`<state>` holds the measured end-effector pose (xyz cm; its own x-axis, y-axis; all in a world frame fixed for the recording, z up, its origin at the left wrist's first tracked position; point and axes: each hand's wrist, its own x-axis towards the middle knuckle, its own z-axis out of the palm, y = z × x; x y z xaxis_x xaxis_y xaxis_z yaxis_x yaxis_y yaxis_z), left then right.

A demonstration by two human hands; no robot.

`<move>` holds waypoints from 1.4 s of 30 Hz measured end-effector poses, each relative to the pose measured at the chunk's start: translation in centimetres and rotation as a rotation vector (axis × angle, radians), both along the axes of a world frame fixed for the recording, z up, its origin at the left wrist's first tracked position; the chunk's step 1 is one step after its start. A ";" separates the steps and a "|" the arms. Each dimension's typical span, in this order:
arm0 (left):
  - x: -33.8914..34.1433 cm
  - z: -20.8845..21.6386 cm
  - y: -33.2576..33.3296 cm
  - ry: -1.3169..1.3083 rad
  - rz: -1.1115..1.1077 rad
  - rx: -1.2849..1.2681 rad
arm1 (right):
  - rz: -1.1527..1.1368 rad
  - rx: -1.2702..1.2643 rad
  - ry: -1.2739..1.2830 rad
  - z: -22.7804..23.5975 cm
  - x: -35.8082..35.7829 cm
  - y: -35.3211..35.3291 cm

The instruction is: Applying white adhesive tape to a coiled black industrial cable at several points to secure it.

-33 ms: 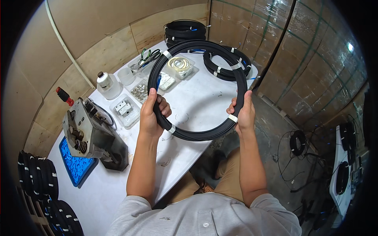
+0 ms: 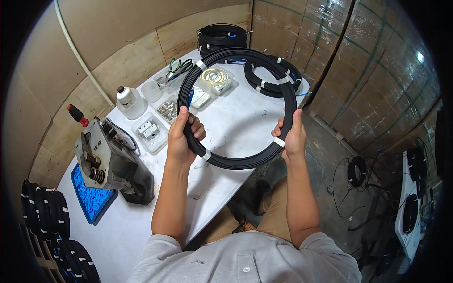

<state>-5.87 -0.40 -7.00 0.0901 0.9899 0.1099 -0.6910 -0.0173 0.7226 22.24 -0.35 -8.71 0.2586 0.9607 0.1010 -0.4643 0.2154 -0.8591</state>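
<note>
Both hands hold up a large coil of black cable [image 2: 240,162], bound at intervals with white tape, over the front edge of the white table. My left hand [image 2: 183,137] is closed around the coil's left side, thumb along the top. On the opposite side my right hand [image 2: 293,134] grips it close to one of the tape bands, its fingers curled inside the ring. A blue piece shows against the coil's inner left side. Beyond it, another black cable coil [image 2: 264,87] with white bands lies on the table, partly hidden by the held one.
On the table [image 2: 226,122] stand a metal press [image 2: 113,160], a blue tray of small pieces [image 2: 89,195], a bottle [image 2: 126,99] and clear boxes of parts [image 2: 150,133]. More coils are stacked at the back [image 2: 222,35] and lower left [image 2: 45,210]. Loose cable [image 2: 356,172] lies on the floor.
</note>
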 end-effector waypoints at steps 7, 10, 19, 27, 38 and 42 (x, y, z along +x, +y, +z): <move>1.0 1.3 -0.6 -0.054 0.090 -0.095 | 0.001 0.055 0.072 0.6 -0.3 -0.5; -0.2 0.5 -0.3 -0.055 -0.048 -0.015 | 0.017 0.075 0.100 0.7 -0.3 -0.8; 0.3 0.7 -0.2 0.017 0.071 -0.097 | 0.039 0.117 0.117 1.4 -0.8 -1.8; 0.4 0.8 -0.3 0.063 0.148 -0.103 | 0.039 0.115 0.112 0.9 -0.8 -2.0; 0.4 1.1 -0.4 0.097 0.172 -0.109 | 0.014 0.117 0.089 0.8 -1.2 -2.1; 0.4 1.1 -0.4 0.114 0.169 -0.103 | 0.012 0.111 0.102 0.6 -1.2 -1.9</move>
